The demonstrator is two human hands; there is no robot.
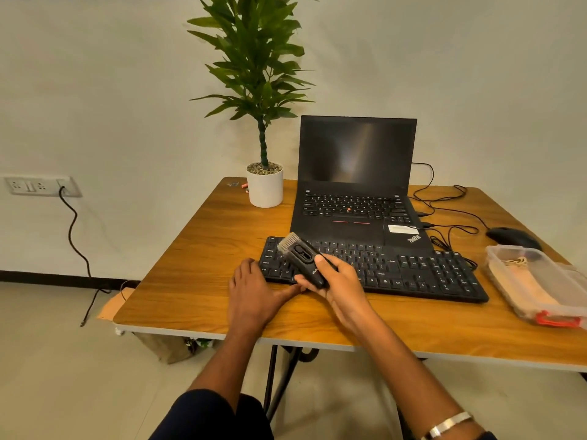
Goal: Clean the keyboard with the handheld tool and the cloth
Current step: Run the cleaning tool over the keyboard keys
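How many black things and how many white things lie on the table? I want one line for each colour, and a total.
Black: 4: laptop, keyboard, mouse, handheld tool in the right hand.
White: 1: plant pot.
Total: 5

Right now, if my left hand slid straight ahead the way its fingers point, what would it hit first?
Probably the keyboard. The left hand lies flat on the table, fingertips at the keyboard's near left corner, perhaps already touching; depth is unclear.

A wooden folding table stands against a plain pale wall with a socket panel, on a light floor.
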